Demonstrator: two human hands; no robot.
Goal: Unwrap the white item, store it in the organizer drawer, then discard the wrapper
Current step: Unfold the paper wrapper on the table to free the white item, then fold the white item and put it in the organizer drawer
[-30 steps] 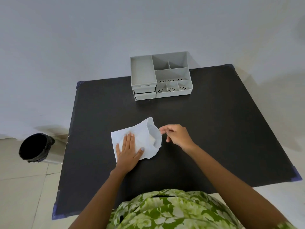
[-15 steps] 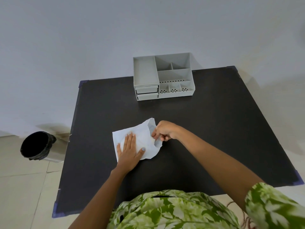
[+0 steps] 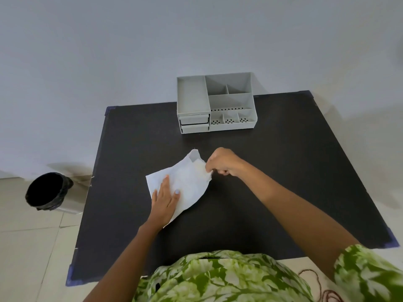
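Observation:
A white paper wrapper (image 3: 187, 182) lies partly unfolded in the middle of the black table (image 3: 272, 171). My left hand (image 3: 165, 197) rests flat on its near left part, fingers spread. My right hand (image 3: 222, 162) is closed on the wrapper's right edge and pinches it. A pale patch shows under the paper near those fingers; the white item itself is mostly hidden. The grey organizer (image 3: 216, 103) stands at the table's far edge, with two shut drawers (image 3: 194, 123) in its lower left front.
A black-lined waste bin (image 3: 46, 190) stands on the tiled floor left of the table. A pale wall rises behind the organizer. My green patterned clothing (image 3: 218, 277) fills the bottom of the view, at the table's near edge.
My right hand moved left from beside the wrapper and closed on its right edge. My left hand slid back toward the wrapper's near left corner. The paper lies flatter and more spread.

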